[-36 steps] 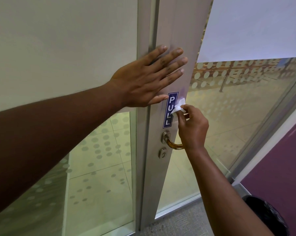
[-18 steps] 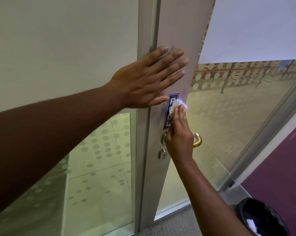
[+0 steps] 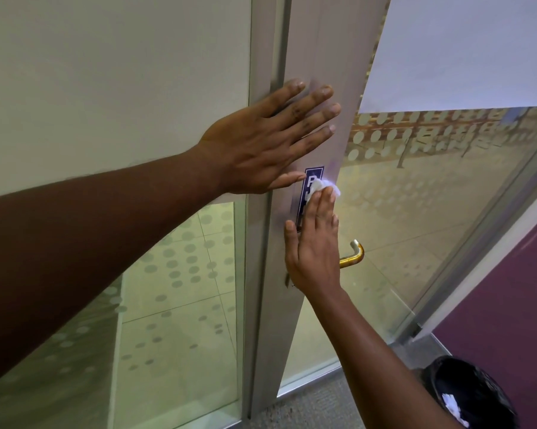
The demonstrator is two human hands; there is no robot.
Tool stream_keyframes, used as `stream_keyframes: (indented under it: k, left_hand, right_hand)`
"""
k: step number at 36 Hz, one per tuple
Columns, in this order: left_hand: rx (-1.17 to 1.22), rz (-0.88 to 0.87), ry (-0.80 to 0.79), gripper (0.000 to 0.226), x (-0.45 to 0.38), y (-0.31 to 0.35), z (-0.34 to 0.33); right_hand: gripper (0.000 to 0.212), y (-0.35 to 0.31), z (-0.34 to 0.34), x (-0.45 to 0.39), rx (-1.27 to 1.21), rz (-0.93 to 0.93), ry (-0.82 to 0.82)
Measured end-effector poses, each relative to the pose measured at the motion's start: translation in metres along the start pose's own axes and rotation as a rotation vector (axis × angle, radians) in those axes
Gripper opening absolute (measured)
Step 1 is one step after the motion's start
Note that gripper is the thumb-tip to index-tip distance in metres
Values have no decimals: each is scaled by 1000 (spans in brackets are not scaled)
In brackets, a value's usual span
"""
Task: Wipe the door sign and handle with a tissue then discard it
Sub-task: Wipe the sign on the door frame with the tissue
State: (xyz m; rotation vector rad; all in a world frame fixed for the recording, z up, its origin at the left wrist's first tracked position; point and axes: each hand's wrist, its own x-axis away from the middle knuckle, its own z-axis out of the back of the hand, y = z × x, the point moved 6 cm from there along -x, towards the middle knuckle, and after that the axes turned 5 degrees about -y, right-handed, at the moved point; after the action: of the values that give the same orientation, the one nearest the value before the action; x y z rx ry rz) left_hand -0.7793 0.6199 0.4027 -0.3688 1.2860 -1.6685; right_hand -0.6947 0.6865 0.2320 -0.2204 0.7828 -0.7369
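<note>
Grip flat, not curled: the right hand (image 3: 315, 252) presses a crumpled white tissue (image 3: 320, 184) under straight fingers against the upper part of the blue sign (image 3: 312, 174), fingertips pointing up. That sign is a narrow strip whose long axis runs vertically on the grey door stile (image 3: 323, 57), with the letter P showing above the tissue. The left hand (image 3: 261, 144) lies spread flat on the stile just above, holding nothing, and the brass handle (image 3: 354, 255) juts rightward from behind the right hand.

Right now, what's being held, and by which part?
Nothing gripped: right hand presses the tissue onto the sign under flat fingers; left hand rests flat on the door.
</note>
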Motion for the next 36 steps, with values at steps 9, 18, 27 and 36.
stream_keyframes:
  k: [9, 18, 27, 36]
  left_hand:
    - [-13, -7, 15, 78, 0, 1, 0]
    - [10, -2, 2, 79, 0, 0, 0]
    - [2, -3, 1, 79, 0, 1, 1]
    - [-12, 3, -37, 80, 0, 1, 3]
  right_hand:
    - [69, -12, 32, -31, -139, 28, 87]
    - [68, -3, 18, -6, -69, 27, -20]
    - [61, -11, 34, -21, -106, 0, 32]
    - [77, 2, 31, -7, 40, 50, -60]
